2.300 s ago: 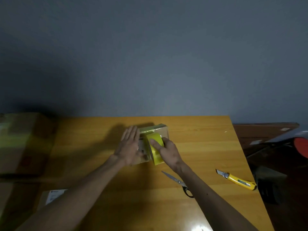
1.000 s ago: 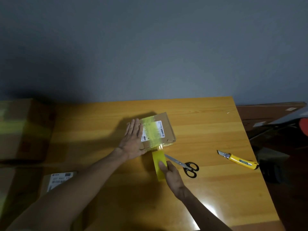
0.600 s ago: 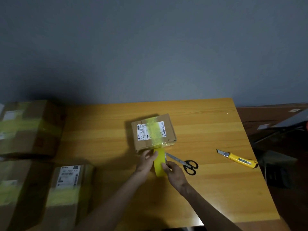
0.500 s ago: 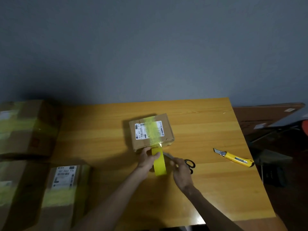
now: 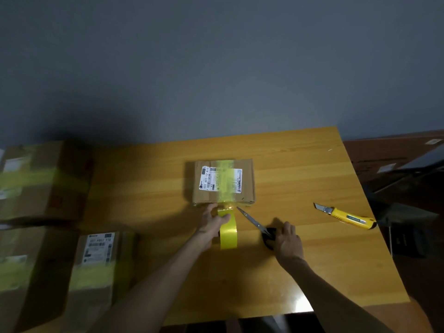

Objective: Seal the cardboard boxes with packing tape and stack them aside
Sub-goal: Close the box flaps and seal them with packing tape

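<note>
While the small box (image 5: pixel 223 182) sits mid-table (image 5: pixel 300 164) with yellow tape (image 5: pixel 228 233) laid over its label and running off its near edge, my left grip (image 5: pixel 212 219) pinches that tape just below the box. My right grip (image 5: pixel 287 239) is curled over the handles of the scissors (image 5: pixel 254 221), whose blades point at the strip. I should hold the strip taut and cut close to the cardboard, then press the end flat. My palm hides the handle loops, and the sealed boxes (image 5: pixel 43 179) at left are blurred.

Dim grey wall (image 5: pixel 216 68) behind a glossy wooden table (image 5: pixel 300 164).
</note>
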